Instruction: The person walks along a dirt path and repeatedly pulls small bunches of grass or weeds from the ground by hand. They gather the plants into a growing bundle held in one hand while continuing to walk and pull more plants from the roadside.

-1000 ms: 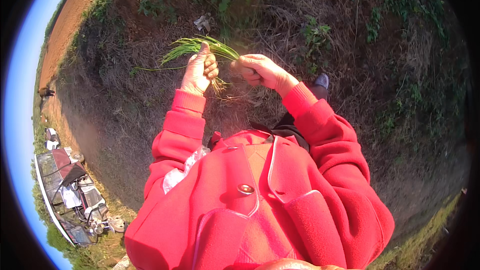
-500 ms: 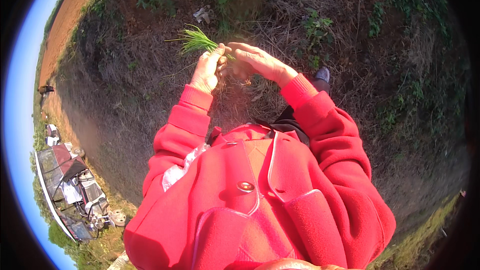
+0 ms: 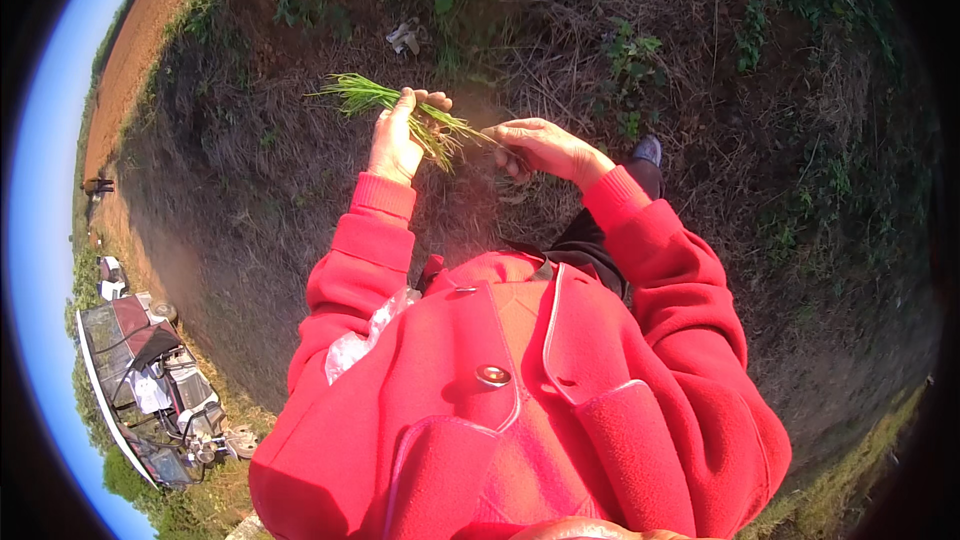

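Observation:
A small bunch of thin, grass-like green stems (image 3: 365,93) lies across my left hand (image 3: 400,140). The thumb presses on it from above, and the fingers show beyond. Its leafy tips point left; the paler, yellowish ends fan out to the right and slightly down. My right hand (image 3: 545,148) is closed at the right of the bunch, thumb and fingers bent together. One stem runs out to its fingertips, which seem to pinch the end. What lies deeper under the right fingers is in shadow.
Dry grass and brown soil (image 3: 300,210) cover the ground, with green weeds (image 3: 632,55) ahead. A pale crumpled scrap (image 3: 405,37) lies beyond my hands. My shoe (image 3: 647,149) shows at the right. A covered three-wheeled vehicle (image 3: 150,380) stands far left, with a dark figure (image 3: 97,185) beyond it.
My hands have moved apart, the right one going right and down. My left hand has turned and opened its grip somewhat, so the stems' lower ends now show.

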`<state>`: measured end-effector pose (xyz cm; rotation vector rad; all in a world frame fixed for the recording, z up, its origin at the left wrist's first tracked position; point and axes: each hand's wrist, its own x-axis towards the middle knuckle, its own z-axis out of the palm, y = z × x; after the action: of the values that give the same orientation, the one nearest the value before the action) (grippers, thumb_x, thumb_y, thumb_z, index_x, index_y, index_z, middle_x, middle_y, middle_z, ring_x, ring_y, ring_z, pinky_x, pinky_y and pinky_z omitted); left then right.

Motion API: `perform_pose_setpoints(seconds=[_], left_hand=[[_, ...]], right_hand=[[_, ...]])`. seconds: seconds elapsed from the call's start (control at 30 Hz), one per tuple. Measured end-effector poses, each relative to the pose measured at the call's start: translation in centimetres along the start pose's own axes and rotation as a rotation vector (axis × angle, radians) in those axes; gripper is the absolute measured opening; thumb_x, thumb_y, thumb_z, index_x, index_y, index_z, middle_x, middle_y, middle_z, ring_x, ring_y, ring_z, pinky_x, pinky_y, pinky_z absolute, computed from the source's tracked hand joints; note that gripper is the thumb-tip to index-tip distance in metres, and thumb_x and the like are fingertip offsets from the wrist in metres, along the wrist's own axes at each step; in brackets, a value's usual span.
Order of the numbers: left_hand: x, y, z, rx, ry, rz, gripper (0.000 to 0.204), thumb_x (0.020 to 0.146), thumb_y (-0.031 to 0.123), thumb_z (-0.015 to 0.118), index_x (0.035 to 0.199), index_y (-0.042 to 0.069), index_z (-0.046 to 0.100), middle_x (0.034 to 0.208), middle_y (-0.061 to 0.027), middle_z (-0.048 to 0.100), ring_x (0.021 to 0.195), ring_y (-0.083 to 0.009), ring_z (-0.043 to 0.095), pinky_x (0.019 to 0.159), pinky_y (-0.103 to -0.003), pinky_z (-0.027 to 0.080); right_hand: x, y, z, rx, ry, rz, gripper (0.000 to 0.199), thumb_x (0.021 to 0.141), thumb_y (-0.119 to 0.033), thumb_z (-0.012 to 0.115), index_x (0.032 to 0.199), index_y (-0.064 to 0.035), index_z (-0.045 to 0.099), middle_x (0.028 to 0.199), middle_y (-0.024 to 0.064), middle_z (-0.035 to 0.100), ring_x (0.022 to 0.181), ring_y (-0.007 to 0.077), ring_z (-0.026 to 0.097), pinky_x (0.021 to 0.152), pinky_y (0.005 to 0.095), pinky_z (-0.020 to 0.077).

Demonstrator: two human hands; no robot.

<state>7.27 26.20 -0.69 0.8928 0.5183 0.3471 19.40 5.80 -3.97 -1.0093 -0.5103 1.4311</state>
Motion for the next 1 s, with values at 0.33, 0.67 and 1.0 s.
perform_pose_setpoints(seconds=[0.33, 0.67, 1.0], left_hand=[[0.7, -0.3, -1.4, -0.167, 0.083, 0.036, 0.022, 0.092, 0.025, 0.051, 0.091, 0.004, 0.055, 0.089, -0.0113, 0.061, 0.087, -0.0274, 0.061, 0.081, -0.045, 0.050], [0.9, 0.5, -3.6, -0.200, 0.356, 0.215, 0.020, 0.092, 0.027, 0.053, 0.088, 0.007, 0.053, 0.061, 0.0042, 0.039, 0.053, -0.0089, 0.040, 0.059, -0.032, 0.046], [0.5, -5.7, 3.6, 0.096, 0.055, -0.169, 0.019, 0.086, 0.024, 0.063, 0.087, 0.006, 0.058, 0.059, 0.0059, 0.040, 0.048, -0.0068, 0.037, 0.045, -0.023, 0.036]], right_hand=[[-2.0, -0.8, -1.8, -0.305, 0.156, 0.037, 0.021, 0.089, -0.022, 0.054, 0.096, -0.0039, 0.062, 0.063, -0.0023, 0.055, 0.049, 0.0051, 0.047, 0.045, 0.0191, 0.0380], [-8.6, -1.5, -10.7, 0.056, 0.916, -0.247, 0.021, 0.091, -0.024, 0.053, 0.100, -0.0061, 0.061, 0.073, 0.0008, 0.061, 0.052, 0.0062, 0.053, 0.045, 0.0200, 0.0422], [2.2, -0.2, 1.1, -0.339, 0.414, -0.382, 0.025, 0.091, -0.022, 0.052, 0.098, 0.0003, 0.061, 0.070, 0.0035, 0.062, 0.060, 0.0082, 0.056, 0.055, 0.0238, 0.0463]])
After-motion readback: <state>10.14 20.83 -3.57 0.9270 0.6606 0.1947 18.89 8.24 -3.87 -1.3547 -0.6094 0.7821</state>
